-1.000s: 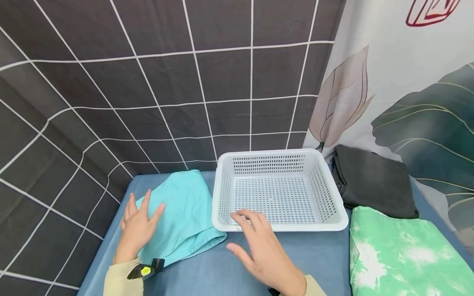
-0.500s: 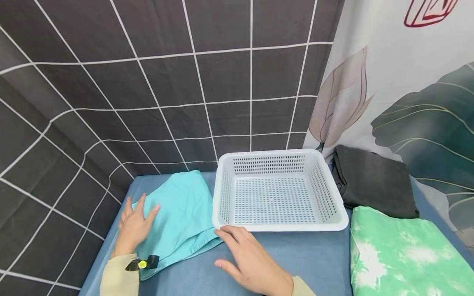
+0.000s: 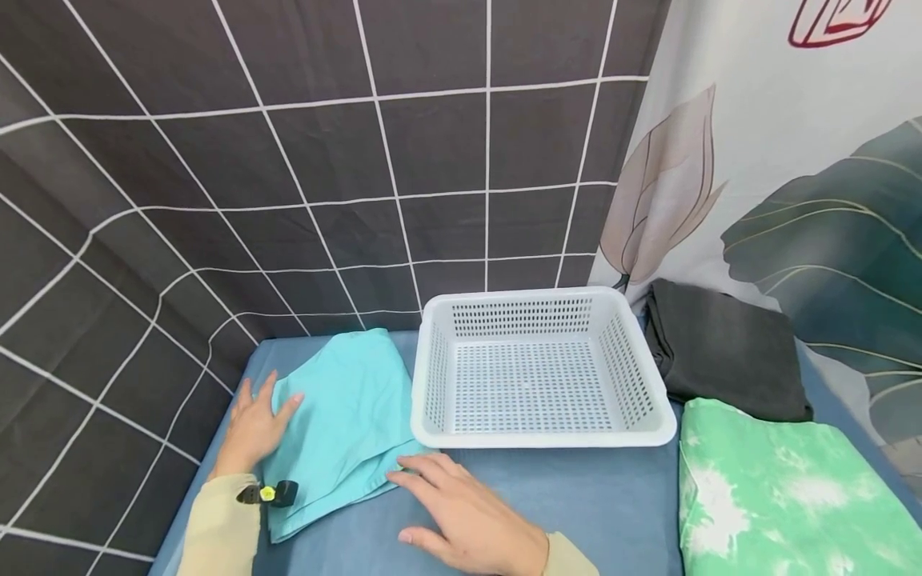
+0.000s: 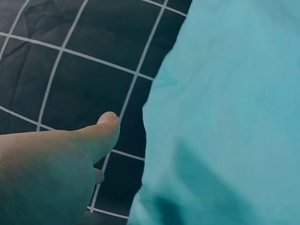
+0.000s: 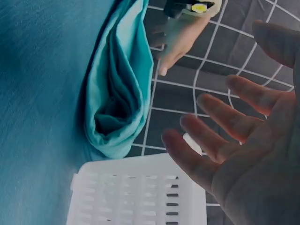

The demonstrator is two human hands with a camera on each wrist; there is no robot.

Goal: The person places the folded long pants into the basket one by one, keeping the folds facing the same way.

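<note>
A folded turquoise cloth (image 3: 353, 416) lies on the blue table cover, left of a white perforated plastic basket (image 3: 536, 440). By the cloth's left edge is my left hand (image 3: 252, 428), fingers spread and holding nothing. The left wrist view shows its thumb (image 4: 105, 126) apart from the cloth's edge. My right hand (image 3: 468, 512) hovers near the cloth's lower right corner, in front of the basket. Its fingers (image 5: 220, 122) are loosely extended in the right wrist view, with nothing in them. Layered folds of the turquoise cloth (image 5: 119, 89) show at its near end.
A folded dark grey cloth (image 3: 727, 352) lies right of the basket. In front of it is a folded green and white tie-dye cloth (image 3: 799, 488). A dark grid-patterned curtain (image 3: 432, 160) hangs behind and to the left; a leaf-print curtain (image 3: 778, 200) hangs at the right.
My right hand has moved left and toward me, from the basket's front rim to the turquoise cloth's corner. The left hand has shifted slightly left and lower. The cloths and basket stayed put.
</note>
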